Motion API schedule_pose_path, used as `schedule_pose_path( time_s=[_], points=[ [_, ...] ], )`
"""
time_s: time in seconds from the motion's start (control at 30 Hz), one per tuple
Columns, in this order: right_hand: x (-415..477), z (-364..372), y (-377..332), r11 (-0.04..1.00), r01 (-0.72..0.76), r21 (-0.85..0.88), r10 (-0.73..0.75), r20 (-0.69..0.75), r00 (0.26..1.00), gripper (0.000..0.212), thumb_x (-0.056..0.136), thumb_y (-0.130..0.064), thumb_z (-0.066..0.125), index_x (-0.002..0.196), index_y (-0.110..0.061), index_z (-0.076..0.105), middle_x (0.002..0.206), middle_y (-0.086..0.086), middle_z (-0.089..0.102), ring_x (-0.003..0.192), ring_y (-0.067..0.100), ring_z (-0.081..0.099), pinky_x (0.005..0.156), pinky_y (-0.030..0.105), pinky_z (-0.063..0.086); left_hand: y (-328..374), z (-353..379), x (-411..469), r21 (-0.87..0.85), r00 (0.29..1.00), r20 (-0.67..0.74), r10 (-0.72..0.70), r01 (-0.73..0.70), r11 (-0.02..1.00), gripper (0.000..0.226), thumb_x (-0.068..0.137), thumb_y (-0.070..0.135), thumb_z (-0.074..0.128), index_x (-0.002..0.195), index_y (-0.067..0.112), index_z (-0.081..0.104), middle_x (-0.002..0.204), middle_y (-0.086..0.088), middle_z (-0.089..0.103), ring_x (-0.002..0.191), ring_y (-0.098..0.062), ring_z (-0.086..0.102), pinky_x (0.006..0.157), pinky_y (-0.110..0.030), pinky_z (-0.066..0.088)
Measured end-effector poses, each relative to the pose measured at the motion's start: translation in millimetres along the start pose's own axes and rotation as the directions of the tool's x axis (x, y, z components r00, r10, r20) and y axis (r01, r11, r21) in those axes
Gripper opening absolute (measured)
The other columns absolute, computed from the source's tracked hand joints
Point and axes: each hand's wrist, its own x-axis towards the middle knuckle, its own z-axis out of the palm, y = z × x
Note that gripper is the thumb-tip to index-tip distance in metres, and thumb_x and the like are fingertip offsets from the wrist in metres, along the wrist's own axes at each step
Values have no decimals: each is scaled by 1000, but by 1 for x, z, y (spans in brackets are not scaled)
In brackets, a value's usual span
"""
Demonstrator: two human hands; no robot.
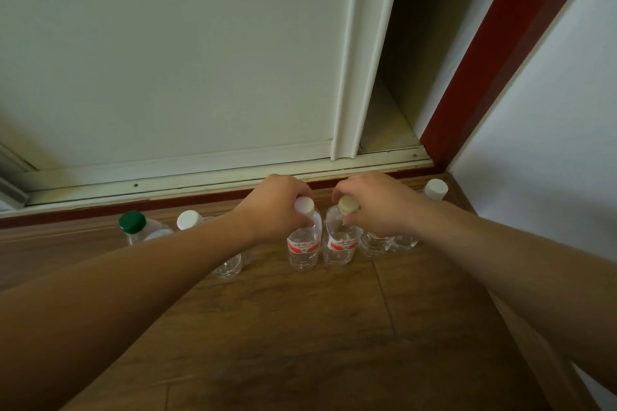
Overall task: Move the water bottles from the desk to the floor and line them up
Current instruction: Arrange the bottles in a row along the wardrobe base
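In the head view, two red-labelled water bottles [303, 245] are stood upright side by side on the wooden floor [300, 327], within a row of bottles. Each neck is clamped below the cap, by the left hand [278, 207] and the right hand [374, 202]. The clear plastic is judged light, thin and slippery; the ridged neck is the surest hold.

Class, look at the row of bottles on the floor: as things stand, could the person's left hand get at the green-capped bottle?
Probably yes, but not at once. The green-capped bottle stands uncovered at the row's left end, just beyond the left forearm. The left hand is busy gripping a white-capped bottle, so it must let go first.
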Motion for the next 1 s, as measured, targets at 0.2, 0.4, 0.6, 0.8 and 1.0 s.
schedule_pose_path(
  time_s=[0.2, 0.4, 0.6, 0.8, 1.0],
  points=[
    [-1, -1, 2, 999, -3, -39, 3, 9, 1000, 33, 82, -30, 71, 113, -28, 61, 107, -9, 62, 95, 11, 54, 82, 36, 50, 9, 5, 2, -24, 1000, -2, 11, -11, 1000, 22, 75, 32, 81, 91, 30, 66, 84, 14, 61, 76, -3, 56, 64, -23, 47],
    [0, 0, 9, 999, -9, -47, 9, -7, 1000, 33, 80, -31, 71, 111, -30, 61, 105, -9, 62, 92, 11, 54, 78, 36, 50, 12, 8, 3, -27, 1000, -11, 10, -10, 1000, 23, 74, 32, 80, 93, 26, 68, 85, 13, 62, 77, -4, 56, 68, -27, 51],
    [0, 1, 12, 999, -6, -34, 6, -13, 1000, 28, 80, -29, 71, 106, -30, 61, 101, -11, 61, 90, 11, 55, 76, 34, 49, 14, 8, 6, -31, 1000, -13, 7, -7, 1000, 25, 75, 31, 80, 97, 26, 69, 85, 15, 61, 77, -2, 56, 68, -24, 50],
    [0, 0, 13, 999, -15, -35, 15, -5, 1000, 31, 81, -28, 70, 111, -30, 62, 105, -10, 62, 93, 12, 55, 80, 37, 50, 16, 8, 6, -43, 1000, -14, 6, -7, 999, 26, 75, 30, 81, 97, 26, 68, 86, 15, 61, 77, -2, 56, 68, -23, 49],
    [-1, 0, 14, 1000, -13, -19, 13, -11, 1000, 32, 82, -28, 70, 113, -28, 62, 107, -10, 62, 95, 11, 55, 83, 38, 50, 17, 9, 7, -49, 1000, -17, 8, -9, 999, 24, 74, 29, 82, 94, 24, 69, 84, 13, 62, 77, -3, 57, 68, -27, 52]
  ],
)
